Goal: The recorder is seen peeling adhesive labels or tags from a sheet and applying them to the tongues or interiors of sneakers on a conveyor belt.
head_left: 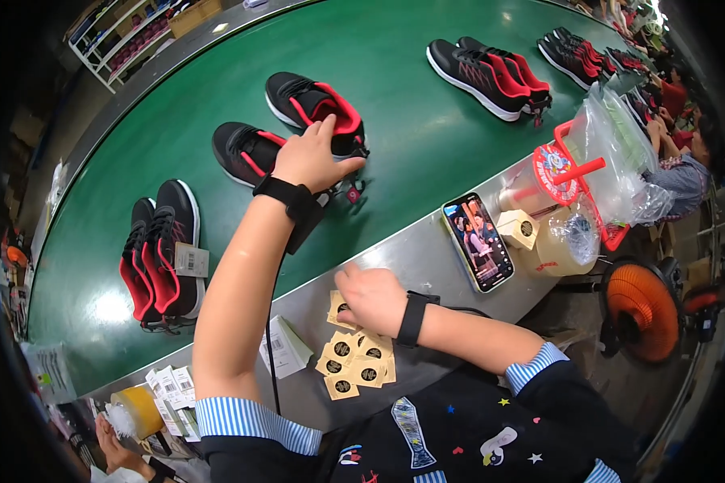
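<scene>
My left hand (pixel 308 158) reaches out over the green conveyor belt (pixel 395 121) and rests on the heel of a black and red shoe (pixel 314 103); its partner shoe (pixel 246 151) lies just to the left. My right hand (pixel 372 296) is on the metal ledge (pixel 427 258) near me, fingers curled on a small tan square tag (pixel 338 310) from a pile of such tags (pixel 354 362). Both wrists wear black bands.
More black and red shoe pairs (pixel 159 253) (pixel 491 72) (pixel 576 55) ride the belt. On the ledge lie a phone (pixel 478 241), a tape roll (pixel 568 241), a lidded cup with a red straw (pixel 552 177), a plastic bag (pixel 612 153) and paper labels (pixel 286 346). An orange fan (pixel 640 310) stands at right.
</scene>
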`<state>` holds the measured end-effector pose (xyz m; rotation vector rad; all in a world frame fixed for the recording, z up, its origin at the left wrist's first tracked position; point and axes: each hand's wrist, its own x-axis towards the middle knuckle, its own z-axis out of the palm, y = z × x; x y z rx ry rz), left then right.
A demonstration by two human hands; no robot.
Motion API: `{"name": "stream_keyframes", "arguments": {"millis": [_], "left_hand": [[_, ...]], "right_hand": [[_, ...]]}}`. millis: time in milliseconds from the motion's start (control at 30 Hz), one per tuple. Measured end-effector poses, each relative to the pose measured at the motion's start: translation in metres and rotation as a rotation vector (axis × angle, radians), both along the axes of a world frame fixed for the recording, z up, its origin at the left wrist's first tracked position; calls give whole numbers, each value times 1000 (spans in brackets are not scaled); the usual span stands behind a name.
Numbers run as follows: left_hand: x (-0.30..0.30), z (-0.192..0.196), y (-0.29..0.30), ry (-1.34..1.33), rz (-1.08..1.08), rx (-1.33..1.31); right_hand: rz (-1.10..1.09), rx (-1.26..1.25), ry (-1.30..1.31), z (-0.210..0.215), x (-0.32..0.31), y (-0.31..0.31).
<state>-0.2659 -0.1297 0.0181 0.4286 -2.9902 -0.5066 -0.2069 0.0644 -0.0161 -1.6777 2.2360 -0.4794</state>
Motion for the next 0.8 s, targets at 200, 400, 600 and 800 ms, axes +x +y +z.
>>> {"name": "stream_keyframes", "arguments": {"millis": [200,400,600,800], "left_hand": [[2,-20,-1,-44,-7,-82],[-4,-13,13,-110,117,-48],[19,-16,-6,31,100,-58],[98,-7,-1,-36,-34,-88]], "right_hand": [[-35,3,-19,-11,-7,2],[-41,-132,-23,-17,-7,-3],[-40,-34,-221,-12,-9,-10],[-57,23,-420,-18,-21,-11]]}}
